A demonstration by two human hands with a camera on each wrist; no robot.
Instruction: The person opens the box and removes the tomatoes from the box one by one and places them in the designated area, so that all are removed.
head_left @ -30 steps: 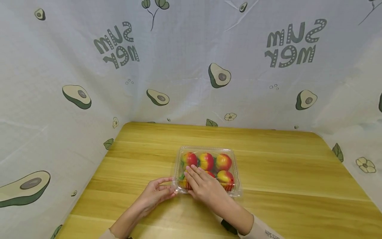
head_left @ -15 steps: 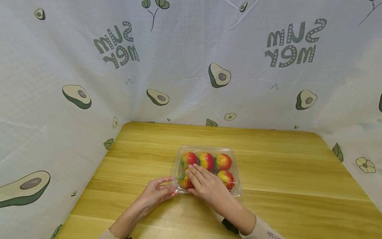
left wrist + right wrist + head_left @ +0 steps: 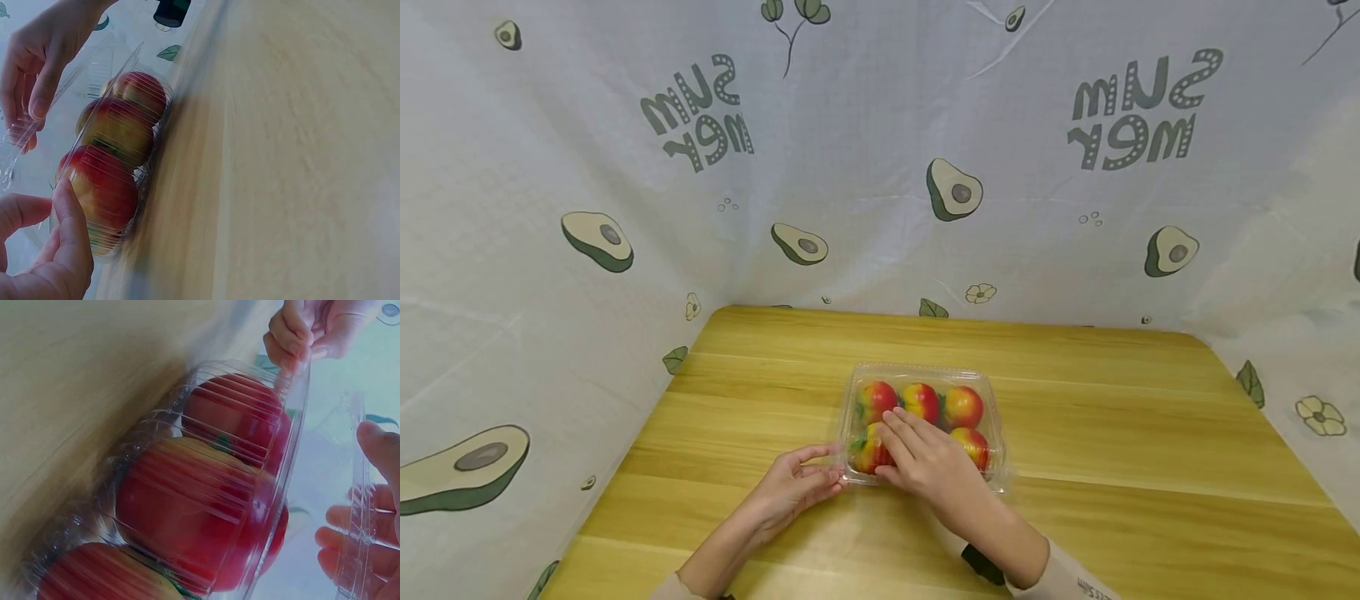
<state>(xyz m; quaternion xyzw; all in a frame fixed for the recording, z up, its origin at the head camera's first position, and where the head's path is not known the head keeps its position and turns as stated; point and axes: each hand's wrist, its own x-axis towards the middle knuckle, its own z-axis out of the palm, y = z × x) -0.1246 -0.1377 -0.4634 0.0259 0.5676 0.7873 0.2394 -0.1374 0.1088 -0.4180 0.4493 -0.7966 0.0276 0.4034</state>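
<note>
A clear plastic clamshell box (image 3: 917,367) lies on the table, with several round red-and-yellow fruits (image 3: 964,407) with green leaves inside. At the box's near left corner my left hand (image 3: 797,485) pinches the rim between thumb and fingers, plain in the left wrist view. My right hand (image 3: 931,463) reaches across the front of the box and grips the edge of the transparent lid (image 3: 361,478), thumb on one face and fingers on the other. Both wrist views show the lid raised, with a gap between it and the box's rim. Some front fruits are hidden behind my right hand.
The wood-grain table (image 3: 1120,417) extends around the box on all sides. A white cloth (image 3: 865,125) printed with avocados and letters hangs behind the table and along its sides. A black strap (image 3: 982,567) is at my right wrist.
My right hand has shifted slightly right and away from me with the lid edge, and the near left fruit shows more. My left hand has stayed at the corner.
</note>
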